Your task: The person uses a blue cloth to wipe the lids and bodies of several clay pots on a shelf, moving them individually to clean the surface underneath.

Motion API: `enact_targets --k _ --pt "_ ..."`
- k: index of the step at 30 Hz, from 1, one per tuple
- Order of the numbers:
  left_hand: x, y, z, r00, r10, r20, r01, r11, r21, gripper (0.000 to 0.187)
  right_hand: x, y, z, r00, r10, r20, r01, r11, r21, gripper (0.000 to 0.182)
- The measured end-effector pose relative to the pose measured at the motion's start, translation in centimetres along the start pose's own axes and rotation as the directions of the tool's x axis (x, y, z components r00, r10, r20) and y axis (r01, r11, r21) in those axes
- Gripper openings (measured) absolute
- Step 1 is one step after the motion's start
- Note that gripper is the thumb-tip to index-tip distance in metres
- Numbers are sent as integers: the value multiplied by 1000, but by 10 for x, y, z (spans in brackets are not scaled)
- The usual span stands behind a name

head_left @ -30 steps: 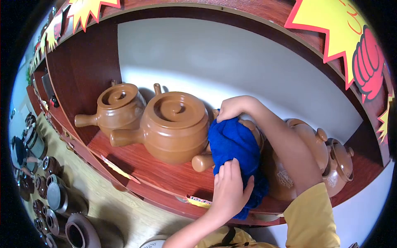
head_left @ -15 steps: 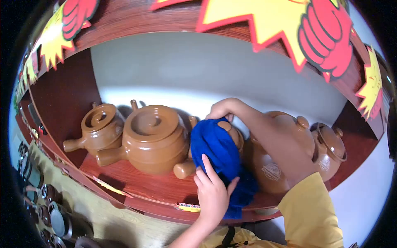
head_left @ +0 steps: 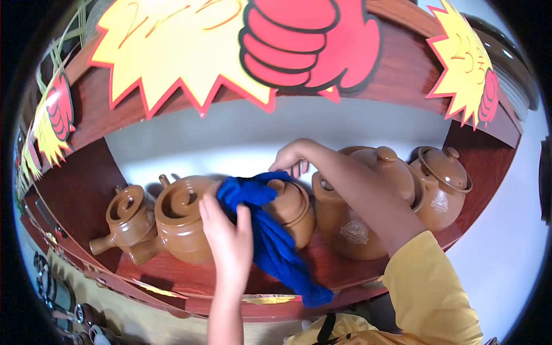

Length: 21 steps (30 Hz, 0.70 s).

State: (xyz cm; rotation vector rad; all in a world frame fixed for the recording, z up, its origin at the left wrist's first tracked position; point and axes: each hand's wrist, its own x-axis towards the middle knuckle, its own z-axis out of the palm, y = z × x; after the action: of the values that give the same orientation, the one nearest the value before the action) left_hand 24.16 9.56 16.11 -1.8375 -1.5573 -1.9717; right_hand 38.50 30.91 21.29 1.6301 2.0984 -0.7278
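A blue cloth (head_left: 270,238) is draped over the left side of a small lidded brown clay pot (head_left: 299,213), with its loose end hanging over the shelf edge. My left hand (head_left: 227,236) is at the cloth's left side, thumb apart from the stretched fingers, in front of a larger clay pot with a side handle (head_left: 187,230). Behind the small pot's lid, my right hand (head_left: 294,158) reaches over with curled fingers at the top edge of the cloth. The fingertips there are partly hidden.
A smaller handled pot (head_left: 132,221) stands at the far left of the red-brown shelf (head_left: 172,276). To the right are a big pot (head_left: 351,230) and another lidded pot (head_left: 443,184). A yellow-and-red price sign (head_left: 190,63) overhangs the front. Dark pots stand on the floor at lower left.
My view has shifted, and the small pot's lid and front are more exposed. The cloth has moved to the pot's left side. My left hand has moved left and up along with it.
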Motion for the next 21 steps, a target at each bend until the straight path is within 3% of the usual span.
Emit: enact_targets --k 3,4,6,8,9,10,12,19,21 --pt "29 -16 8 1000 -14 5 14 996 -85 38 15 14 -4 999 23 25 -25 997 68 50" --pt "39 -23 13 999 28 -38 -29 999 -21 35 9 15 -3 998 42 46 -46 996 75 48" --pt "54 -25 19 1000 -26 18 29 981 -190 33 8 24 -2 995 7 101 -19 993 116 50" --pt "66 -30 28 999 22 31 -14 972 -235 33 29 37 -2 978 28 207 -32 999 18 44" --pt "69 -27 30 994 -32 104 58 965 -256 33 23 39 1 994 -1 111 3 1000 -23 32" --pt "71 -25 31 980 -85 178 132 954 -270 34 19 37 0 994 -1 109 3 1000 -20 32" --pt "73 -31 38 978 -94 188 146 947 -287 35 16 31 0 979 -18 204 113 878 -465 30" --pt "71 -22 40 983 -2 186 66 939 -339 39 -3 25 18 957 40 287 65 935 -349 25" --pt "68 -13 38 984 56 172 18 916 -400 39 -19 20 23 985 -68 157 130 893 -430 28"
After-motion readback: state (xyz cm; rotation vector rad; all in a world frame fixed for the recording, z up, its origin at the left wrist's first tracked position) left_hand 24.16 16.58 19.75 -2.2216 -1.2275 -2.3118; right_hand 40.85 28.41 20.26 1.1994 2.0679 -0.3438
